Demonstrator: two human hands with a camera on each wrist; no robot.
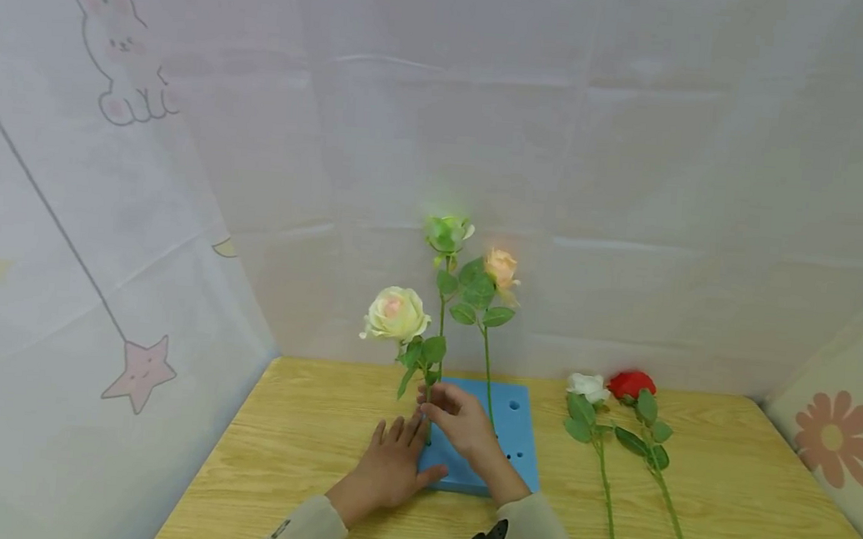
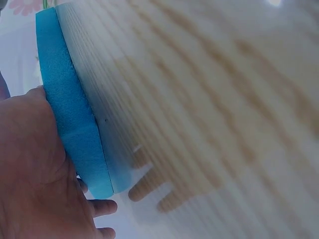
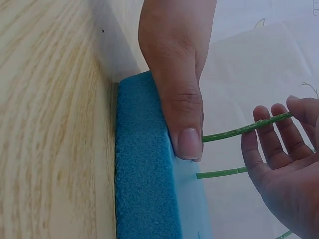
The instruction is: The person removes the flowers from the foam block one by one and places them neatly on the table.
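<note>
Fingers and thumb of the right hand (image 1: 466,426) pinch the stem of the cream rose (image 1: 396,313), which stands upright with its foot at the left part of the blue foam block (image 1: 524,430); how deep it sits cannot be told. Straight and spread, the fingers of the left hand (image 1: 391,467) grip nothing — that hand lies against the block's left side, its thumb on the near part of the top. Three of the five roses seem placed or nearly so: the green rose (image 1: 449,234) and the peach rose (image 1: 501,268) rise from the block beyond the hands, and the cream rose looks close to settled. Left over, judging by this, are the white rose (image 1: 587,387) and the red rose (image 1: 632,385), both lying on the wooden table (image 1: 301,411) to the block's right — so roughly half is done, with a few holes (image 1: 515,406) unfilled.
</note>
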